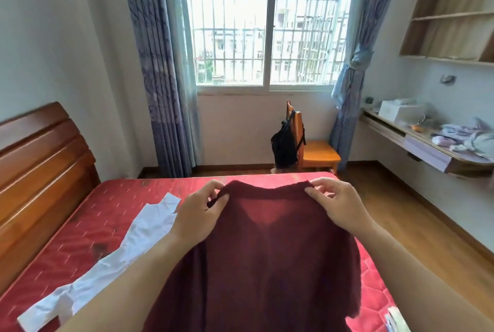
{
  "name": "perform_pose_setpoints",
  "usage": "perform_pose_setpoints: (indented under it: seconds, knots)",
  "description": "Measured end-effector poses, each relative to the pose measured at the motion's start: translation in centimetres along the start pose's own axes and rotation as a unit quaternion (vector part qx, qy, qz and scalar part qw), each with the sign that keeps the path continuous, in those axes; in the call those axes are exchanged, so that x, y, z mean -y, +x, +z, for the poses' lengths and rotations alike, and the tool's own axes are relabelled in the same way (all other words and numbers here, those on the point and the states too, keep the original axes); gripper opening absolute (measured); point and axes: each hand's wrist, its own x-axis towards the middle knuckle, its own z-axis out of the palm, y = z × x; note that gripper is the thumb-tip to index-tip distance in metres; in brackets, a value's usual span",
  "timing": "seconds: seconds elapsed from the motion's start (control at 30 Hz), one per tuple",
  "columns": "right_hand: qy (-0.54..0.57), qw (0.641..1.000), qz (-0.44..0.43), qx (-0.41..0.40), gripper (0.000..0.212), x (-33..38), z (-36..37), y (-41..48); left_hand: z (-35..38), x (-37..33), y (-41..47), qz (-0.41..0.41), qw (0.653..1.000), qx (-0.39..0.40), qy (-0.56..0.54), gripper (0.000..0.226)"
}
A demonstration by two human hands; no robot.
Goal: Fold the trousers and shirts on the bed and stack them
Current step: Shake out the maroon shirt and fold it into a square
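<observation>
Red mattress (112, 224) under me, left hand (197, 214) and right hand (339, 206) each pinching one maroon shirt (267, 264) by its shoulders, one white garment (112, 259) lying left.

A home bedroom — bed (88, 224), curtains (157, 64), wall desk (427, 144).

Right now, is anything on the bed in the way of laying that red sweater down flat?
Mostly no. Both hands, left and right, hold the dark red knitted sweater up by its shoulders over the red quilted mattress. Only the long white garment lies on the left part; the stretch straight ahead looks bare.
</observation>
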Motion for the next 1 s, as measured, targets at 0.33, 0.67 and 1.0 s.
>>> perform_pose_setpoints:
  seconds: [0.33,0.67,1.0]
  knots:
    - [-0.055,0.988,0.102,-0.106,0.006,-2.3,6.3,-4.2,6.9,6.1,0.6,-0.135,0.987,0.089,-0.008,0.020]
    - [-0.100,0.957,0.178,-0.208,0.005,-4.1,3.1,-7.3,10.3,10.9,-4.2,-0.181,0.967,0.177,-0.006,0.024]
    - [0.008,0.951,0.302,0.061,0.024,-9.3,14.5,-8.8,12.8,14.1,-7.4,-0.186,0.952,0.243,-0.028,0.027]
